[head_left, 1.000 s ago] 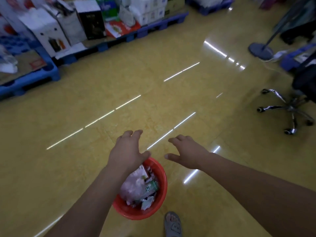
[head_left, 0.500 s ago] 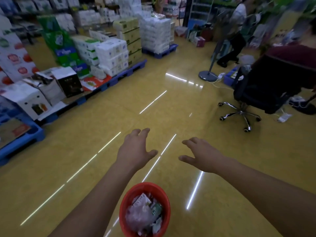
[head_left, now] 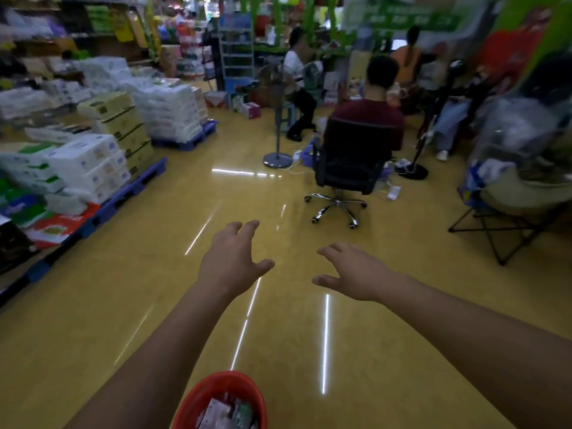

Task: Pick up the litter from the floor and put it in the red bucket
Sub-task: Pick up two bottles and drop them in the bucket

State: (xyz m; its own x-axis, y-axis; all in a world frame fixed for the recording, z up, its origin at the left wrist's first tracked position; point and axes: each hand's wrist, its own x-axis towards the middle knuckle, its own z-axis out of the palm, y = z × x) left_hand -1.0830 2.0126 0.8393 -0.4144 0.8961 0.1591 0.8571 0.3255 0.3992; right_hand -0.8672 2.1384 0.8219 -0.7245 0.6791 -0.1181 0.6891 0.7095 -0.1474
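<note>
Both hands are reaching forward empty, with the red bucket sitting well behind them.

The left hand (head_left: 230, 258) and the right hand (head_left: 353, 274) are hovering side by side over the yellow floor (head_left: 123, 305), palms down, fingers loosely spread and gripping nothing. The red bucket (head_left: 193, 397) is standing on the floor at the bottom edge of the view, nearer the person than either hand and just beside the left forearm; the frame is cutting off its lower part. Litter (head_left: 229, 413) is lying inside it, too blurred to tell piece from piece. Ahead, someone is sitting in a black office chair (head_left: 346, 168), and boxes (head_left: 89, 162) are sitting stacked on blue pallets (head_left: 130, 187) along the left. The far shelves are showing only as blur.
</note>
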